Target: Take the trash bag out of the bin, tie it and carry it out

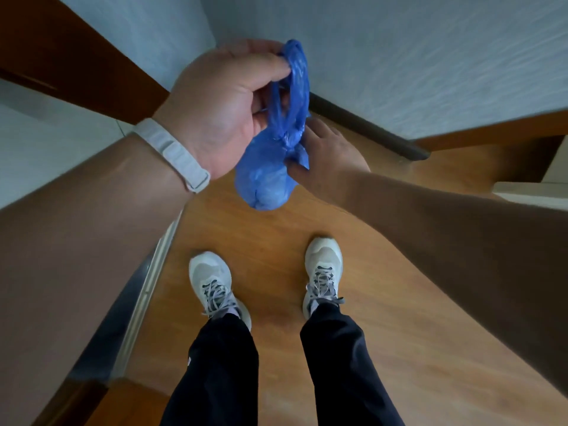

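Both bare forearms fill the lower corners of the frame, reaching forward over a wooden floor. On the left wrist sits a pale wristband with no readable marking. A tiny white mark shows on the dark trousers at lower centre, too small to read. No other writing is legible anywhere.

Upper centre, the left hand is clenched around the gathered loops of the blue trash bag, thumb and fingers pinching the twisted handles at the top. The bag is thin, translucent blue plastic, small and lightly filled, its bulging bottom hanging in the air above the floor, between the two hands. Its neck is bunched into a knot-like twist midway down. The right hand touches that twist from the right side, thumb and fingertips against the plastic; whether it actually pinches the bag or only rests on it cannot be told.

Below, two light grey laced sneakers stand apart on the floor. White walls close the top of the frame, meeting at a corner, with a dark baseboard running along the right wall. Brown wood trim crosses the upper left. Open floor lies ahead of the shoes and toward the lower right.
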